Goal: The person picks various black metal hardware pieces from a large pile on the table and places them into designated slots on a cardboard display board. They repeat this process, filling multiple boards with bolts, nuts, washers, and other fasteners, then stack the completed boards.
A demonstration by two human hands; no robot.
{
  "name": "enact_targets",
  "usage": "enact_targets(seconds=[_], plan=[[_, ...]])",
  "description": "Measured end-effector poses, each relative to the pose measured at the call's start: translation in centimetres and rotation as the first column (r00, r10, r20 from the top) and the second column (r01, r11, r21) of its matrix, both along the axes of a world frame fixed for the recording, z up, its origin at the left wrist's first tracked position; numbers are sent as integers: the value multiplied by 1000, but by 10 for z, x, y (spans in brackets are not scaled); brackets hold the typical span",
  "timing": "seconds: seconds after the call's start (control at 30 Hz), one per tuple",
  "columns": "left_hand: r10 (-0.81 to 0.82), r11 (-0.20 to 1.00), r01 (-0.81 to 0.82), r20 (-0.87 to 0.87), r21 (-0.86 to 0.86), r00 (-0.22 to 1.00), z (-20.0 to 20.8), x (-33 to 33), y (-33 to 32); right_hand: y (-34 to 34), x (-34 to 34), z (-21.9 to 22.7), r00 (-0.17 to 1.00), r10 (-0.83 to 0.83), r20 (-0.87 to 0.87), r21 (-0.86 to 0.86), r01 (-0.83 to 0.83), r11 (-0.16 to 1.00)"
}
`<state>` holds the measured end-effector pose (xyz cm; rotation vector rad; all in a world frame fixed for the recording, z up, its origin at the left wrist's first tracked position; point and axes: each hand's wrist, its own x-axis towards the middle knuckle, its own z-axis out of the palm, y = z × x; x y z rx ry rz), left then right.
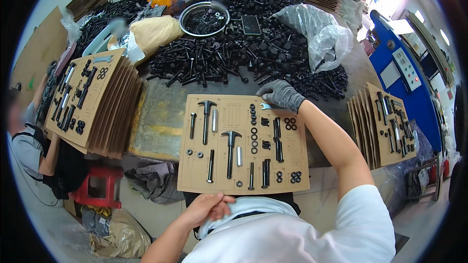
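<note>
A brown cardboard panel (223, 117) lies before me at the table's near edge, with black hardware laid out on it. Two T-handled bolts (230, 153), smaller bolts (210, 165), silver sleeves (239, 156), nuts and rings (254, 136) sit in groups. At the panel's upper edge my right hand (281, 95), in a grey glove, is closed over a pale-blue open-end wrench (266, 106), hiding much of it. Bare, my left hand (210, 208) is just below the panel's lower left edge, fingers curled loosely with no object visible in them.
Loose black bolts (204, 61) are heaped behind the panel, with a metal bowl (204, 18), phone (251, 25) and plastic bag (325, 36). Stacks of filled panels stand left (114, 112) and right (372, 131). A person (29, 151) works at left, beside a red stool (99, 185).
</note>
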<state>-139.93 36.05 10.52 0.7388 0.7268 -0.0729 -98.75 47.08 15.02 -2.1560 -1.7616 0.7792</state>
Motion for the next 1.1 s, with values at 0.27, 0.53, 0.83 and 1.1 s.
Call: enact_targets(seconds=[0.27, 0.53, 0.83, 1.1], plan=[[237, -73, -82, 97, 994, 967, 100, 71, 153, 62, -44, -8, 997, 82, -10, 481, -67, 874], [279, -632, 353, -223, 690, 934, 13, 169, 276, 107, -62, -42, 940, -21, 340, 458, -146, 877], [276, -370, 261, -163, 892, 947, 15, 143, 266, 72, -29, -2, 997, -4, -81, 561, 49, 826], [183, -325, 176, -121, 929, 976, 32, 136, 266, 86, -26, 29, 997, -79, 24, 388, 64, 919]])
